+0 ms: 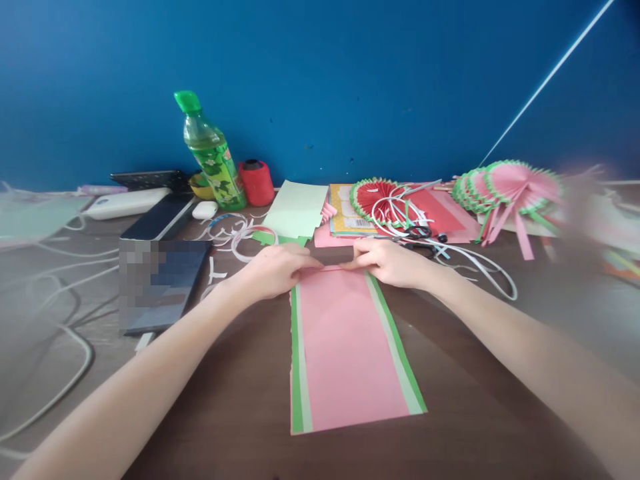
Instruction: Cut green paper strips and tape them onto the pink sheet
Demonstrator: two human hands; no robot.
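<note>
A long pink sheet of paper (353, 353) with green and pale green strips along both side edges lies on the dark brown table. At its far edge, which looks narrowly folded, my left hand (274, 270) pinches the left part. My right hand (387, 261) pinches the same edge a little to the right, its fingers closed on the paper. The near part of the sheet rests flat toward me. Just beyond my hands are a pale green sheet (296, 205) and black-handled scissors (419, 232).
A green drink bottle (215, 163) and a red spool (256, 183) stand by the blue wall. Pleated paper fans (523, 181) lie at the right. A phone (173, 287), a tape roll (243, 243) and white cables (75, 380) are on the left.
</note>
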